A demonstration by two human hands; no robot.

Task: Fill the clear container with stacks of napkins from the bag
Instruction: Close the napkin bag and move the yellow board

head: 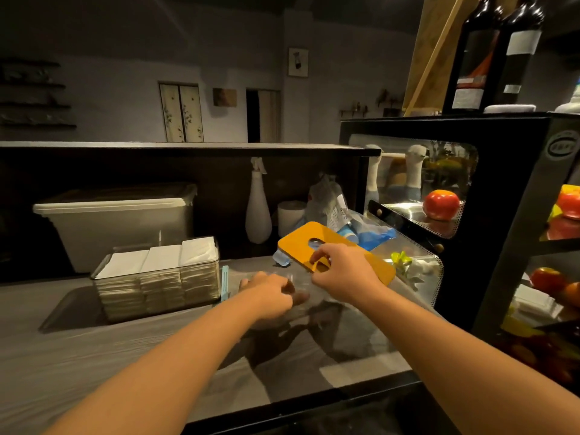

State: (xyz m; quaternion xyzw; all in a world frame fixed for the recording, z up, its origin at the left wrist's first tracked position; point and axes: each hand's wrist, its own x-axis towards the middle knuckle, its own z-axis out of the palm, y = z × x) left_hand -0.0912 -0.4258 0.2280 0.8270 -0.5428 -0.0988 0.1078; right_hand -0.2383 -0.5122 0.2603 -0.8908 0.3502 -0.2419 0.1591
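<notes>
On the worktop (94, 356), the left hand (270, 293) curled round a clear bag (302, 287) while the right hand (343, 273) pinched its top. To the left, the clear container (201, 287) held napkin stacks (163, 259).

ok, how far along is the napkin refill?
Done: the clear container holds three napkin stacks up to its rim. In hand: the left hand grips the see-through bag on the counter, which looks emptied; the right hand pinches at the bag or the orange slotted lid, unclear which. Left: probably lid on, bag away.
</notes>
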